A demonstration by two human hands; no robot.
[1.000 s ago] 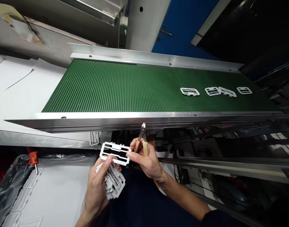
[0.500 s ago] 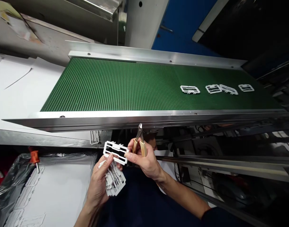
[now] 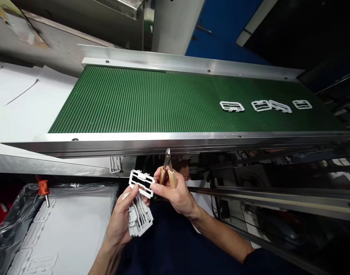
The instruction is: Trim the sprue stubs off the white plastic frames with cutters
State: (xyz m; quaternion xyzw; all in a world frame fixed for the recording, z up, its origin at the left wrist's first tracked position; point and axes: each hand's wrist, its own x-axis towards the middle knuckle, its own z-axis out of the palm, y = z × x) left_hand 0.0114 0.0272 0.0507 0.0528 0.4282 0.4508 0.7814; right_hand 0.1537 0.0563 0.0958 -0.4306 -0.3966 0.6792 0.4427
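Beside the green conveyor belt (image 3: pixel 140 101), the left hand (image 3: pixel 120 215) clasps a stack of white frames (image 3: pixel 140 220) while the right hand (image 3: pixel 179 194), wrapped round pliers (image 3: pixel 172 178), pinches the single frame (image 3: pixel 141 176) just beyond it, tilted more than a second ago

A hand could pass over the left half of the conveyor belt (image 3: pixel 135 101), above the near metal rail (image 3: pixel 129 136). Toward the right end, four loose frames (image 3: pixel 232 109) lie in the way. Side cutters (image 3: pixel 167 156) jut from the right hand (image 3: pixel 179 194) toward the rail; a held frame (image 3: pixel 141 176) bridges the gap to the left hand (image 3: pixel 122 217).
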